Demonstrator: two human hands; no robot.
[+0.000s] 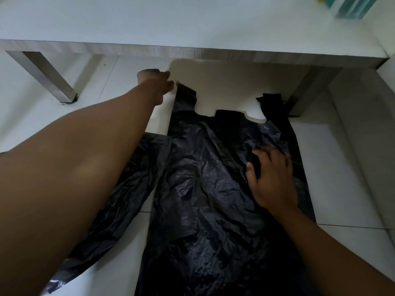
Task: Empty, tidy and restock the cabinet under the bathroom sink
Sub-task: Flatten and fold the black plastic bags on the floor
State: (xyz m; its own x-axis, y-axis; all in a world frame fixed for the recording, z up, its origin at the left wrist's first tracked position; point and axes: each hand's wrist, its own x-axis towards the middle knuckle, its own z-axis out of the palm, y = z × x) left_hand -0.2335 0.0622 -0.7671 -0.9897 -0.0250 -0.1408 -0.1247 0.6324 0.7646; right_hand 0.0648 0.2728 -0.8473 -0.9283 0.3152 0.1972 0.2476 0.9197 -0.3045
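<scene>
- Black plastic bag (203, 189): lies flat and creased on the white tiled floor (346, 167), directly in front of the person. Its handle end points away from them, toward the open space under the counter (192, 22).
- Left handle (186, 92): a narrow strip stretched out straight, with its tip reaching just under the counter's front edge.
- Right handle (271, 99): shorter in view and folded over on itself. It lies close to the right counter leg (310, 92).
- Left hand (158, 82): the arm is extended fully forward and the fingertips meet the tip of the left handle. The hand is seen from behind the wrist and is blurred, so it cannot be told whether the fingers pinch the strip or only touch it.
- Right hand (273, 178): rests palm-down on the right half of the bag. The fingers are bent and a fold of plastic is gathered between thumb and forefinger.
- Second black sheet (106, 199): lies partly under the bag and sticks out to the left, beneath the left forearm.
- Counter: white top with a grey front edge, standing on grey square legs. The left counter leg (51, 77) slants down to the floor.
- Teal object (352, 7): sits on the counter top at the far right, too blurred to identify.
</scene>
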